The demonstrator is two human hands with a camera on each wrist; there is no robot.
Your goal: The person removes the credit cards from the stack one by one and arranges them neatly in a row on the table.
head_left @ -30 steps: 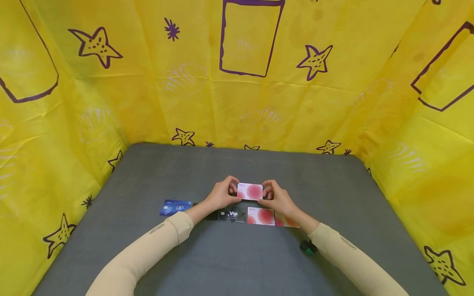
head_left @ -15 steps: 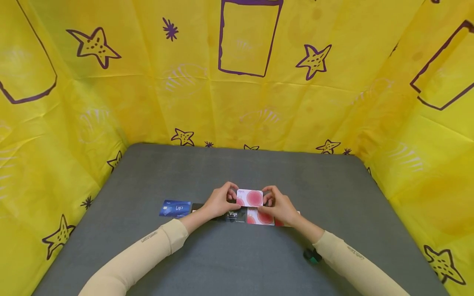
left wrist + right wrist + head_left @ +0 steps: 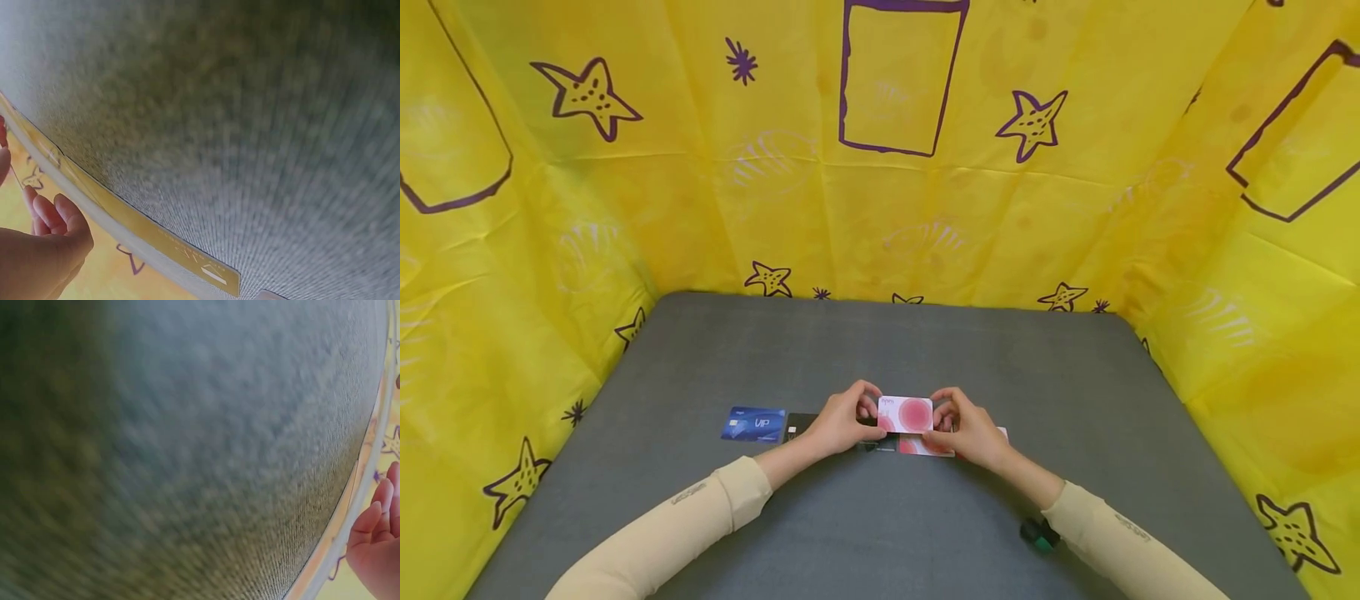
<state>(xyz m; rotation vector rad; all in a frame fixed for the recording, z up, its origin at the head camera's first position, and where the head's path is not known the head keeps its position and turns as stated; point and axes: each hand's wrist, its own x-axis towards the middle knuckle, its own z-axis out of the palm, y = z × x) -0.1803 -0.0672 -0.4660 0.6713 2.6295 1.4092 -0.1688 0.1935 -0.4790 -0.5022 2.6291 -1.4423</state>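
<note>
Both sets of fingers are curled and pinching one pink card (image 3: 906, 413): the left hand (image 3: 844, 419) grips its 9 o'clock edge, the right hand (image 3: 967, 425) its 3 o'clock edge. The card sits face up, low over a row of cards near the table's centre; whether it touches them I cannot tell. Under it lie a second pink card (image 3: 921, 446) and a black card (image 3: 800, 425), with a blue VIP card (image 3: 753, 423) further toward 9 o'clock. Cream sleeves (image 3: 700, 508) run back toward 6 o'clock. A small green object (image 3: 1039, 535) lies beside the right forearm. The grey table (image 3: 880, 350) is walled by yellow cloth (image 3: 700, 167) printed with purple stars.
</note>
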